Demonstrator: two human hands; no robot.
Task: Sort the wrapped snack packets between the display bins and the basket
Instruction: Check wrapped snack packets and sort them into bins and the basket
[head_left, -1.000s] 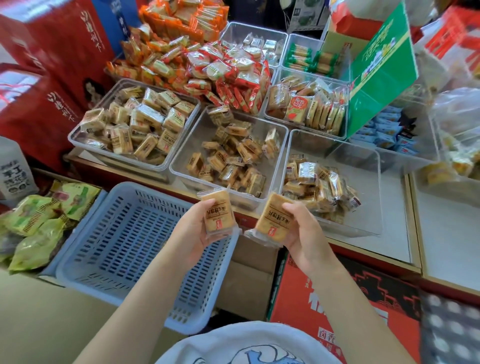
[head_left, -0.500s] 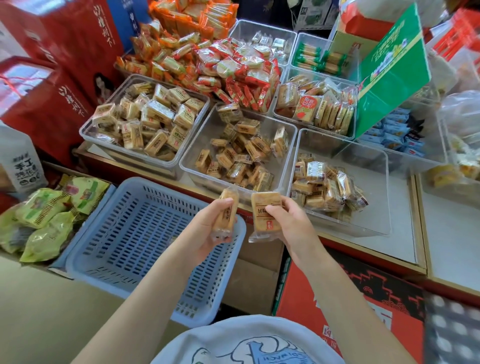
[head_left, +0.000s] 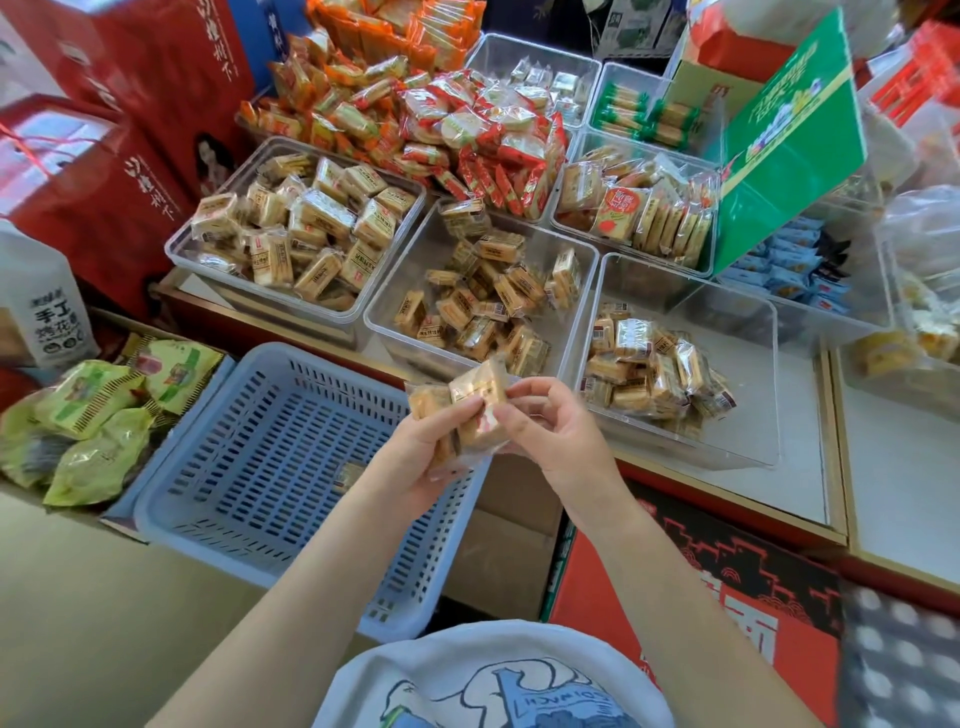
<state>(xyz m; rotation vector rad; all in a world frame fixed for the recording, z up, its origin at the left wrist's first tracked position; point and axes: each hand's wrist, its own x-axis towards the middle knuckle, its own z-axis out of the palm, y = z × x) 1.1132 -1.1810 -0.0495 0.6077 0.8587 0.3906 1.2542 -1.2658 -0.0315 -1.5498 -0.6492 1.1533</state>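
Now, step in hand: two clear-wrapped tan snack packets (head_left: 467, 410) are brought together over the near right corner of the pale blue slotted plastic basket (head_left: 270, 457) — by my reading a stacking or handing-over of the pair before they are put down.
Left hand: the left hand (head_left: 415, 452) grasps the packets from below and the side, fingers curled round them.
Right hand: the right hand (head_left: 550, 436) pinches the crinkled wrapper edge of the upper packet with thumb and forefinger.
How to do it well: keep the grip on the cake body, not on loose film, which looks slippery; seat both packets firmly in one hand before the other lets go; then lower them rather than toss.
Look of the packets: squarish, biscuit-coloured blocks in glossy film with a printed label and a small red mark — much like those in the middle clear plastic bin (head_left: 415, 322) just beyond.
Where they are: in the air, above the basket rim, touching each other.
Basket: one small packet (head_left: 347, 475) seems to lie on its floor.
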